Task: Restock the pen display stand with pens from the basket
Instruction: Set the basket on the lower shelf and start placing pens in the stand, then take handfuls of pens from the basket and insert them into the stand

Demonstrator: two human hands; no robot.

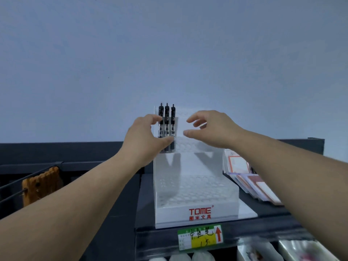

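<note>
Steadying three pens (pixel 167 125) at the left end of the stand's (pixel 195 187) top row, the left hand (pixel 142 141) curls round them; the right hand (pixel 212 129) hovers beside them, loosely spread and empty. A clumsy pull could lift pens from their holes or rock the stand

I see left hand (pixel 145 136) at centre frame, thumb and curled fingers round three black-and-clear plastic pens (pixel 167 127) standing upright in top-left row of white tiered plastic display stand (pixel 195 189). Right hand (pixel 211 129) just right of pens, fingers loosely curled, not touching them.
</note>
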